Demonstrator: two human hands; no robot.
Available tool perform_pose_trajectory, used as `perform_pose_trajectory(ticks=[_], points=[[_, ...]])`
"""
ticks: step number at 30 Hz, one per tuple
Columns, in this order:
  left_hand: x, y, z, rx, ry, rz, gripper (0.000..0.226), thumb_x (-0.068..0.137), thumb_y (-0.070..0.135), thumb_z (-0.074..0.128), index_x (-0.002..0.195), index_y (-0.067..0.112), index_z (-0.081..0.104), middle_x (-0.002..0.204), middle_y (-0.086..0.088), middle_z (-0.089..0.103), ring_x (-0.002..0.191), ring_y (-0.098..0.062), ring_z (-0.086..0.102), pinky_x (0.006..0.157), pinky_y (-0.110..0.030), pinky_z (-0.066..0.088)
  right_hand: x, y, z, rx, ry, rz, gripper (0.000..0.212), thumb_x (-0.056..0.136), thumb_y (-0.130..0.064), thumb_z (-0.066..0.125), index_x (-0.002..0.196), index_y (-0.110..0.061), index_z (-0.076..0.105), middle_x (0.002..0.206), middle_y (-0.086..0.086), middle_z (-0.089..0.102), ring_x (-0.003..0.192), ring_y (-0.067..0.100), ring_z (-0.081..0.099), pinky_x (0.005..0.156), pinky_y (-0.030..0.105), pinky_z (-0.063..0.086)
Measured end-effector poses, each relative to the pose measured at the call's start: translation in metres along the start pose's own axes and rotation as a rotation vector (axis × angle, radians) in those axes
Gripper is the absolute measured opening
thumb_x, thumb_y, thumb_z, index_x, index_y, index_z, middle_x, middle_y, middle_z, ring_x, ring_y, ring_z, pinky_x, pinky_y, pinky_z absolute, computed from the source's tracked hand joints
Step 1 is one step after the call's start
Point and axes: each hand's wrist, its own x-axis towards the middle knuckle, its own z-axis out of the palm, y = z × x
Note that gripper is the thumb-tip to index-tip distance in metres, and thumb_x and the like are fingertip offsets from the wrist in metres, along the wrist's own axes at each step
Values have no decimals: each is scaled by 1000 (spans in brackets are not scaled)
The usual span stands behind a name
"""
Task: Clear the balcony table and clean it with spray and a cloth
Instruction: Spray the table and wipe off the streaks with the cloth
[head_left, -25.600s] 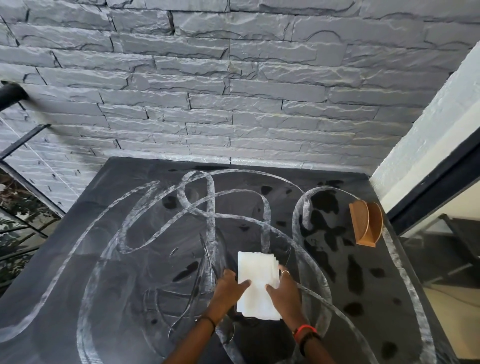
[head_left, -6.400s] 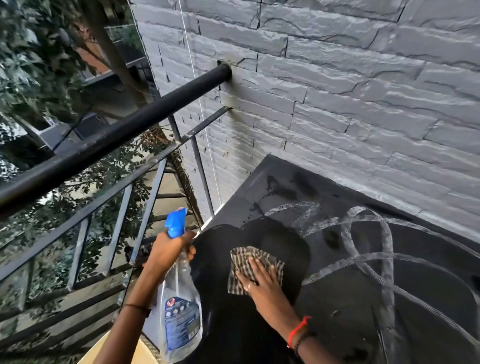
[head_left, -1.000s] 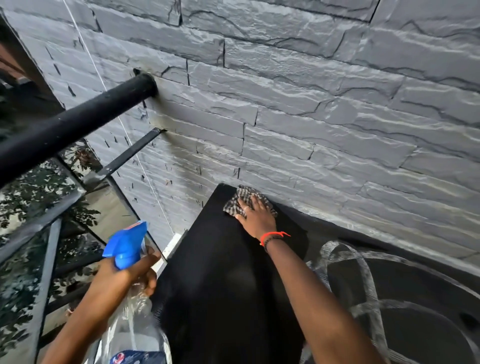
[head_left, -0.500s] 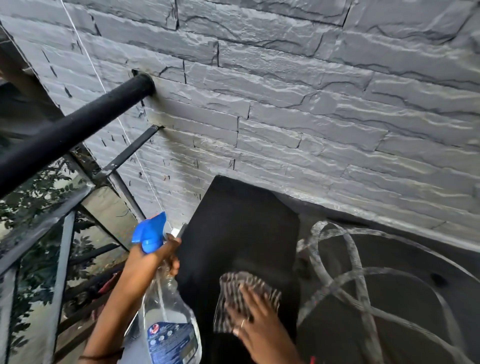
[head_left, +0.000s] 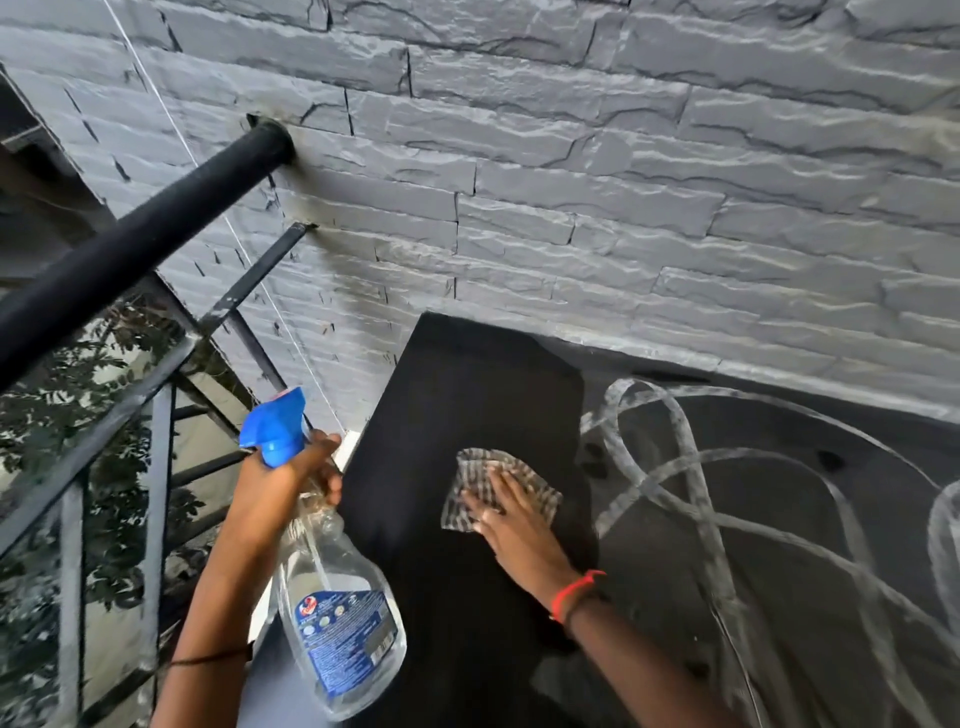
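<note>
While the right hand (head_left: 511, 525) lies on it with fingers straight and spread, the checked cloth (head_left: 475, 470) sits crumpled and pressed flat on the left part of the tabletop (head_left: 467, 389). It lies inside a dark, even black strip, close to where that strip meets a greyer area. This hand has no closed grip; it only presses down on the cloth. A red band (head_left: 576, 592) circles its wrist. To the right, pale looping streaks (head_left: 675, 467) cross the grey area of the tabletop.

The left hand (head_left: 275, 493) has a closed grip around the neck of a clear spray bottle (head_left: 337, 613) and holds it in the air just off the tabletop's left edge. The bottle is tilted, with its blue spray head (head_left: 275, 426) on top and its labelled body hanging lower right.

A grey stone wall (head_left: 571, 208) runs along the far edge of the tabletop. A black railing (head_left: 130, 249) meets this wall on the left, with green leaves (head_left: 104, 467) showing behind its bars.
</note>
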Motion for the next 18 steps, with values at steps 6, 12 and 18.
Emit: perform_pose_trajectory(ticks=[6,12,18], points=[[-22,-6,-1,-14,-15,7,12,87,12,63,83,9,52,50,-10,55,41,-20,48,49,-28,44,-66,-87,33,13,-19,-286,44,81,-32,48,125,-34,52,146,14,39,133,31,40,104,50,38],[-35,-10,-7,-14,-32,12,12,87,12,63,84,8,52,53,-14,53,42,-24,48,56,-33,44,-167,-70,62,19,172,-360,35,91,-35,46,125,-44,46,139,1,41,126,17,43,108,39,25],[-54,-15,-7,37,-97,-13,16,89,15,61,85,3,52,53,-13,55,40,-18,50,43,-21,46,-158,-22,28,-66,107,-202,61,76,-17,57,135,-31,45,143,12,44,136,24,37,114,39,26]])
